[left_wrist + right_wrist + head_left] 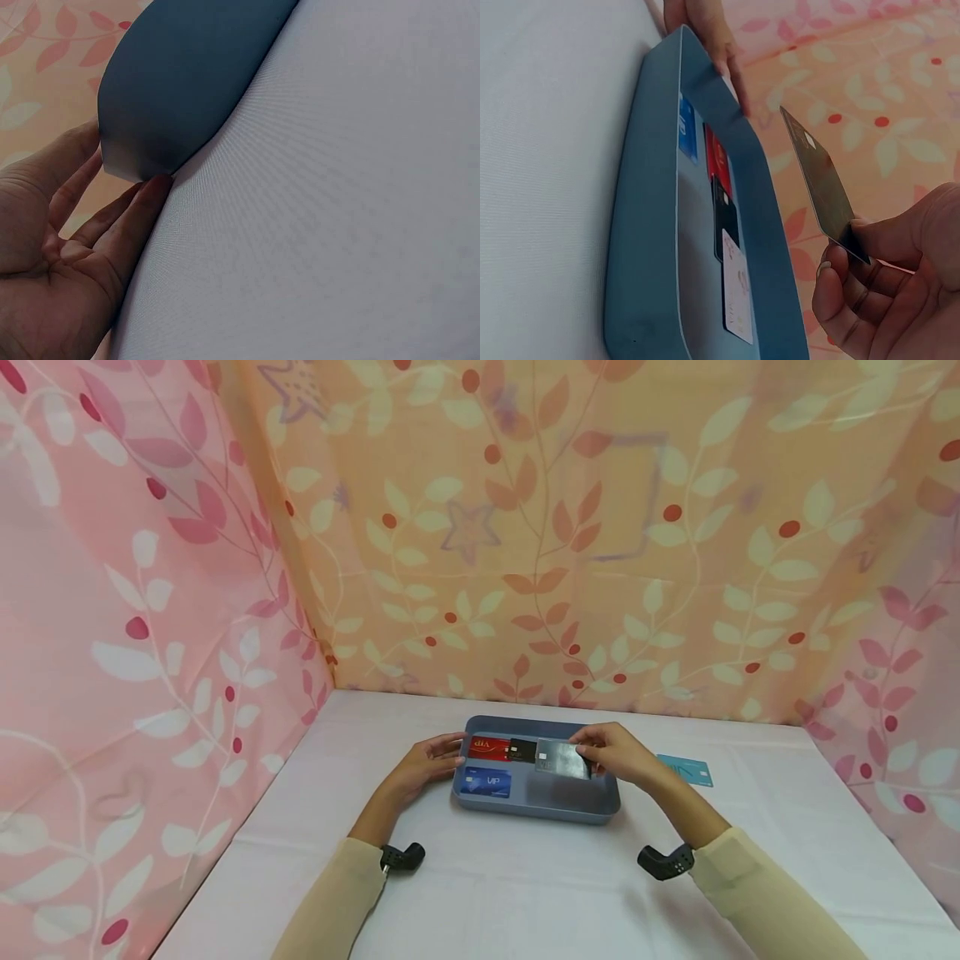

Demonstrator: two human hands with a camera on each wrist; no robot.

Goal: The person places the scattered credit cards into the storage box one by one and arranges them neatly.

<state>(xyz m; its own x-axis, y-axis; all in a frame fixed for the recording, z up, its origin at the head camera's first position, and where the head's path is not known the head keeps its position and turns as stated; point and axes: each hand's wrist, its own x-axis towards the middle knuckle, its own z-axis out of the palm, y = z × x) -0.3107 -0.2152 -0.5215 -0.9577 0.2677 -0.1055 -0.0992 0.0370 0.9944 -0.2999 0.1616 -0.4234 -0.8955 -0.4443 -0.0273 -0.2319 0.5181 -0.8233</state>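
My right hand (611, 753) pinches a shiny grey card (558, 758) between thumb and fingers, above the right part of a blue-grey tray (536, 812). In the right wrist view the card (823, 184) is tilted and apart from the tray. My left hand (423, 767) touches the tray's left end with its fingers extended. Inside the tray lie a red VIP card (487, 748), a black card (522, 750) and a blue VIP card (486, 782). A white card (737, 289) lies past the black one; from the head view the grey card hides it.
A teal card (686, 770) lies on the white tablecloth (510, 893) to the right of the tray, behind my right forearm. Floral cloth walls (480, 543) stand at the back and both sides.
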